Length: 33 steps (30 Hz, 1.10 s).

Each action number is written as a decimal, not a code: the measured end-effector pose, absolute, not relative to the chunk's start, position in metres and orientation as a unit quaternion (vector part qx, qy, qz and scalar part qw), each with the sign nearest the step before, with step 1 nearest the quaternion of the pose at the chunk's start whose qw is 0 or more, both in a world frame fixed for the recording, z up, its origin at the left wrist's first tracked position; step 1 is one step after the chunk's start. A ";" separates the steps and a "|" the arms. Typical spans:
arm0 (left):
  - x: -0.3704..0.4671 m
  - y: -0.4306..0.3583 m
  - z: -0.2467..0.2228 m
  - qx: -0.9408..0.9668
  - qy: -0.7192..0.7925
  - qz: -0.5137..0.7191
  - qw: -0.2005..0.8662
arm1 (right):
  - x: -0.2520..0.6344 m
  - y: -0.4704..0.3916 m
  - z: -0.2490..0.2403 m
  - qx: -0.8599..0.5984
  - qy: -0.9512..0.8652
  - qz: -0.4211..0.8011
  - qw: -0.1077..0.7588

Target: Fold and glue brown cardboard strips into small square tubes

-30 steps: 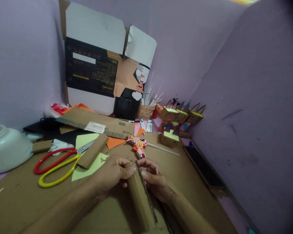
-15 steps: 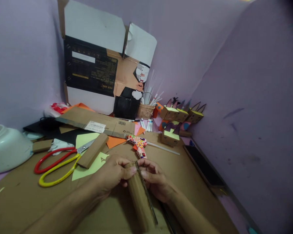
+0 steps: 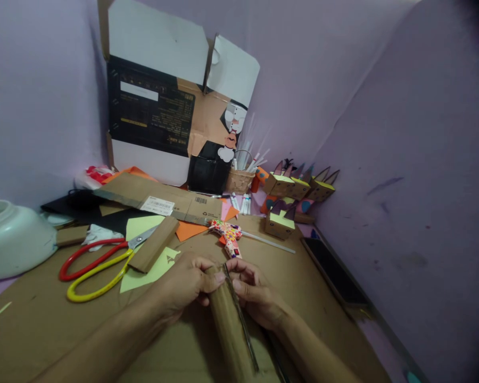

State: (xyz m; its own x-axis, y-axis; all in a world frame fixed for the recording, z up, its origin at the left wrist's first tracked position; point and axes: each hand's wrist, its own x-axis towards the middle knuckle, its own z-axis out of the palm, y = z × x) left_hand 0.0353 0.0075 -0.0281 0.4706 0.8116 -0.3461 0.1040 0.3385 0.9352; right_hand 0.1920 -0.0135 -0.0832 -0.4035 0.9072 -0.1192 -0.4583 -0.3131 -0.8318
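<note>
A long piece of brown cardboard (image 3: pixel 231 330), bent into a rounded, tube-like shape, slants toward me with a dark edge along its right side. My left hand (image 3: pixel 191 284) is closed on its far end, the thumb pressing on top. From the right, my right hand (image 3: pixel 257 295) pinches the same end at the dark edge. Just beyond the fingers lies a flower-patterned glue gun (image 3: pixel 227 236) with a clear glue stick (image 3: pixel 269 242) in its back. Scissors (image 3: pixel 98 266) with one red and one yellow handle rest to the left, beside a folded cardboard strip (image 3: pixel 155 247).
A white bowl (image 3: pixel 18 242) stands upside down at the far left. Behind are a flattened box (image 3: pixel 151 117), a basket (image 3: pixel 240 182) of sticks and markers, and several small cardboard animal heads (image 3: pixel 280 224). A phone (image 3: pixel 335 274) lies along the right edge; yellow-green paper (image 3: pixel 143 279) is under the strip.
The view has shifted slightly, so the background sits a little to the right. Both hands keep the same grip on the cardboard.
</note>
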 end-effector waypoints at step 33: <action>0.030 0.013 -0.030 0.531 0.390 0.277 0.699 | 0.192 -0.014 -0.076 -0.338 -0.339 0.750 0.456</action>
State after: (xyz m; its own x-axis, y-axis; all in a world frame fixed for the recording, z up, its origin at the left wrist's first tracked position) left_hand 0.0296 0.0125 -0.0302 0.5420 0.8018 -0.2517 0.0276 0.2823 0.9589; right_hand 0.1923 -0.0140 -0.0760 -0.3551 0.9137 -0.1979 -0.4548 -0.3538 -0.8173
